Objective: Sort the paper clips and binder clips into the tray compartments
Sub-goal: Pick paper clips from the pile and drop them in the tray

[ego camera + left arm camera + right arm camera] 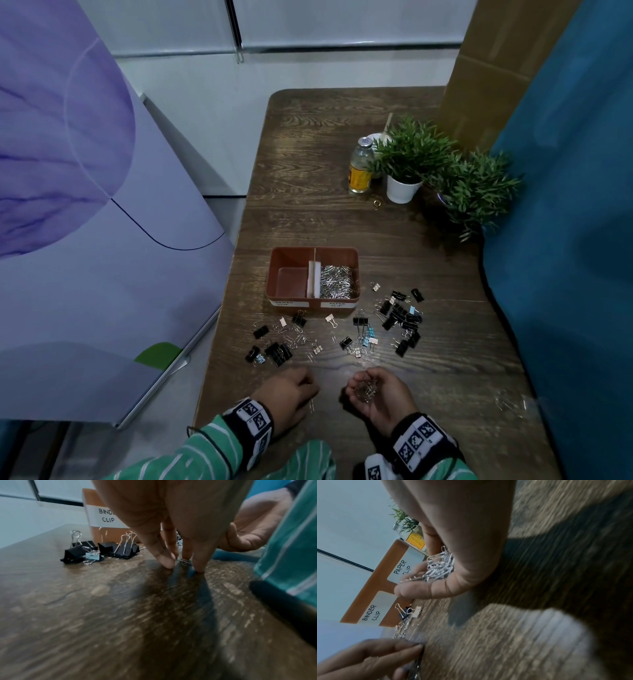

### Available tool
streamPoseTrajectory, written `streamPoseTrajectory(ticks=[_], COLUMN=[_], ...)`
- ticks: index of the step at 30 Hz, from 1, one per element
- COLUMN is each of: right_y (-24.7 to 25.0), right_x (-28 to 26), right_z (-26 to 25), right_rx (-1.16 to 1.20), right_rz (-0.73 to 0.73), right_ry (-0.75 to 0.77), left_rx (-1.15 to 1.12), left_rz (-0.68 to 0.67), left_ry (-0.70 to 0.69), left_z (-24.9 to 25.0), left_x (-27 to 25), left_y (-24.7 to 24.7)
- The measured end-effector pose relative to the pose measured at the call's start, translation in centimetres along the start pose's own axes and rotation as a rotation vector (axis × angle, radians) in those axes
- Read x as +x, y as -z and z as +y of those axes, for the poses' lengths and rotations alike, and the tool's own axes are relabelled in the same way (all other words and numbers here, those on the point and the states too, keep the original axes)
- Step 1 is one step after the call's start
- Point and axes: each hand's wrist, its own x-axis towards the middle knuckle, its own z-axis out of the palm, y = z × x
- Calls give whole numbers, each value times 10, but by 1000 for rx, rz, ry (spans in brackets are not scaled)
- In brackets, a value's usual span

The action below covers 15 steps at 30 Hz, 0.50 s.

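A brown two-compartment tray point(274, 274) sits mid-table; its "PAPER CLIP" side holds a heap of silver paper clips point(337, 281), and its "BINDER CLIP" side point(291, 281) looks bare. Black, white and blue binder clips point(400, 318) and a few loose paper clips point(296, 337) lie scattered in front of it. My left hand point(310, 394) has its fingertips point(167, 562) on the table, pinching a paper clip point(184, 561). My right hand point(368, 387) lies palm up, cupped round a pile of paper clips point(440, 566).
A glass bottle point(361, 168), two potted plants point(411, 161) and a small ring point(377, 203) stand at the back right. Teal cloth point(565, 240) borders the right edge, a purple panel point(85, 240) the left. A clear plastic bag point(507, 401) lies at the near right.
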Motion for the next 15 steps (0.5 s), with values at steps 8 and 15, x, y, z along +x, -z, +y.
streamPoseTrajectory(ticks=[8,15], right_y=[19,20], right_x=[-5,-8], right_z=[2,5], right_rx=[-29,-25], right_rz=[36,37], right_ry=[-20,-39], left_rx=[305,171], left_rz=[-158,-192], left_ry=[-34,16], left_z=[3,17], left_x=[14,16], left_y=[-9,13])
